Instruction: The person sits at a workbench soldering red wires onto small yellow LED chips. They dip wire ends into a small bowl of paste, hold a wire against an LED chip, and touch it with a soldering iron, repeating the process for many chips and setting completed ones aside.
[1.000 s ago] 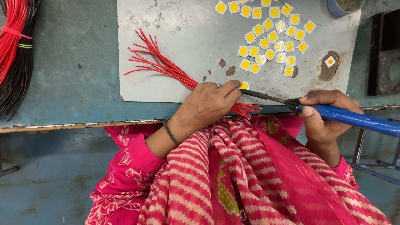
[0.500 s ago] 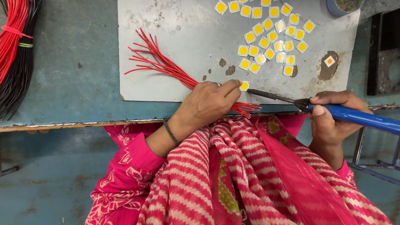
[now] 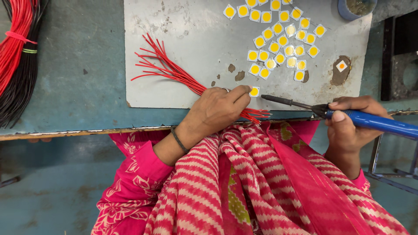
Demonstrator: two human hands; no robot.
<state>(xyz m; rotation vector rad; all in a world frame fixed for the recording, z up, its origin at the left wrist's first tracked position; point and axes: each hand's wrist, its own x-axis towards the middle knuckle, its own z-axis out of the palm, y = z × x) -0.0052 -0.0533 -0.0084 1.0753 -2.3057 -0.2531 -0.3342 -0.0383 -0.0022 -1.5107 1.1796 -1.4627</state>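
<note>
The left hand (image 3: 220, 109) lies over the near edge of the grey work plate (image 3: 183, 35), closed around a bundle of short red wires (image 3: 174, 72). The wires fan out from under the palm toward the plate's left side, and their stripped ends stick out past the fingers along the near edge. The thumb and forefinger of that hand pinch down at a single square LED chip (image 3: 254, 91) (white frame, yellow centre), which lies close to the near edge of the plate.

The right hand (image 3: 350, 126) is wrapped tightly around the blue handle of a soldering iron (image 3: 344, 115), just off the near right corner of the plate. The iron's dark tip points left toward the pinched chip and stops just short of it.

A loose cluster of LED chips (image 3: 278, 43) is spread over the far right part of the plate. A blue pot (image 3: 355, 8) stands at its far right corner. Long red and black wire bundles (image 3: 17, 61) lie at the left edge of the blue bench (image 3: 78, 82).
</note>
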